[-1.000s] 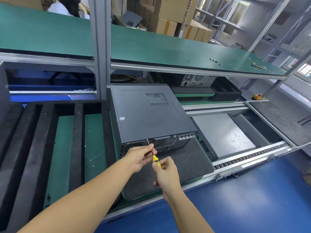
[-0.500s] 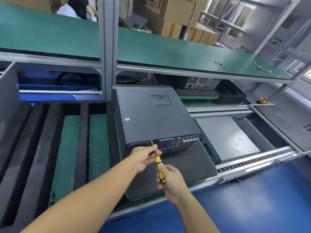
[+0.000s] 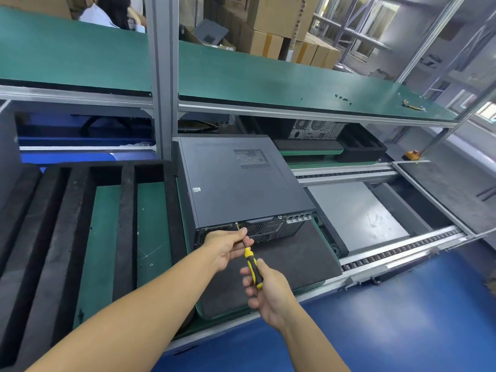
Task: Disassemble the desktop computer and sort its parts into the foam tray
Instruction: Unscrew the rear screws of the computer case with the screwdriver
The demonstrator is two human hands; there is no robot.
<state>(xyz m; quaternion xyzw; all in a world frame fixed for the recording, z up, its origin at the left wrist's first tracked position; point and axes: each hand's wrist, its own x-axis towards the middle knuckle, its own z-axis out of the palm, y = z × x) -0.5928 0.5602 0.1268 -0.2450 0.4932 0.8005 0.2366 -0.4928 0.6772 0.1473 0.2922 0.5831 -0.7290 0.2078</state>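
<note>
A dark grey desktop computer [image 3: 241, 181] lies flat on a black mat [image 3: 290, 264], its rear panel facing me. My right hand [image 3: 268, 291] grips the yellow-and-black handle of a screwdriver [image 3: 251, 265]. The shaft points up at a screw near the top edge of the rear panel. My left hand [image 3: 228, 245] pinches the shaft near its tip, close against the panel. The black foam tray [image 3: 80, 210] with long slots lies to the left of the computer.
A grey upright post [image 3: 163, 76] stands behind the tray and computer. A green shelf [image 3: 268, 79] above carries several small screws and a tool at its right end. A grey panel [image 3: 354, 213] lies on the roller conveyor to the right. Another computer sits further back.
My right hand has slid lower down the handle, so more of the yellow grip shows. The left hand stays at the screw. The view has shifted slightly.
</note>
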